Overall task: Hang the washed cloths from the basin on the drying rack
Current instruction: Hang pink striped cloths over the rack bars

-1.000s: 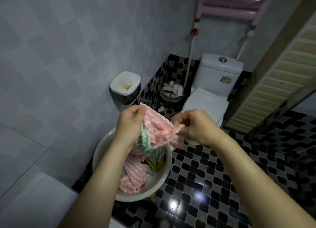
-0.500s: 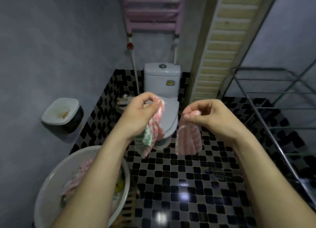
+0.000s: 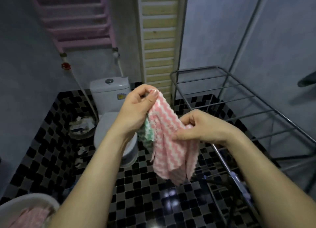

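Note:
A pink-and-white striped cloth (image 3: 168,139) hangs in the air between both hands. My left hand (image 3: 135,111) pinches its top corner and also holds a green-and-white cloth (image 3: 147,133) bunched below the palm. My right hand (image 3: 198,128) grips the pink cloth's right side lower down. The grey metal drying rack (image 3: 239,108) stands to the right with bare rails. The white basin (image 3: 22,205) sits at the bottom left corner with another pink cloth (image 3: 30,217) inside it.
A white toilet (image 3: 111,98) stands straight ahead behind my hands, and a waste bin (image 3: 82,127) sits left of it. A pink wall radiator (image 3: 78,22) and a slatted wooden door (image 3: 157,39) are at the back. The floor is black checkered tile.
The view has swung right, away from the basin toward the rack. My hands have come closer together, and the pink cloth now hangs spread between them.

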Demonstrator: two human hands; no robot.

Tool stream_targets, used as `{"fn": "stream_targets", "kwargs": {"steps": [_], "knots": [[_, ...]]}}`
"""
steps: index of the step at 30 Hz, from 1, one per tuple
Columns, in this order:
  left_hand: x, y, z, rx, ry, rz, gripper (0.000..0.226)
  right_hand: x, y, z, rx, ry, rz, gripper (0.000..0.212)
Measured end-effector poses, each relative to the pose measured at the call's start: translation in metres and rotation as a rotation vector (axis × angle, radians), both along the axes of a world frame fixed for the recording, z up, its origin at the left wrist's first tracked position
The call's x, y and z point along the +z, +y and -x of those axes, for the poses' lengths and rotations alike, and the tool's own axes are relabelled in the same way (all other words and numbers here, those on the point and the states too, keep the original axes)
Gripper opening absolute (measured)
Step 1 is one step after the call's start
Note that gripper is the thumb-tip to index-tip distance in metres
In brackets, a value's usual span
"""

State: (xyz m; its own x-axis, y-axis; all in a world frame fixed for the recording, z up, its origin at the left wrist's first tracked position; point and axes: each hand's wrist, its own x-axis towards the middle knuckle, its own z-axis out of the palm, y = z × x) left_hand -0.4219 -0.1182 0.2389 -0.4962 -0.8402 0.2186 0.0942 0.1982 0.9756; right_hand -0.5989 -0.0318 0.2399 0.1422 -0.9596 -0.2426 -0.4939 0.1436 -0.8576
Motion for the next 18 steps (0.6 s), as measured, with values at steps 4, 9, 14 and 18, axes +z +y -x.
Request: {"fn": "stream_targets", "kwargs": {"steps": [4,9,14,18], "knots": [[0.002,-0.003,0.048,0.0,0.002,0.047,0.013,0.002,0.009,0.056,-0.09,0.385,0.157,0.022],[-0.005,-0.013,0.093,-0.071,0.017,0.011,0.014,-0.012,0.027,0.129,-0.47,0.638,0.474,0.008],[-0.025,-0.026,0.14,-0.202,-0.069,0.003,0.015,-0.029,0.039,0.182,-0.945,0.277,0.508,0.01],[-0.045,-0.035,0.173,-0.32,-0.158,-0.011,0.01,-0.038,0.054,0.213,-1.122,0.262,0.472,0.029]]}}
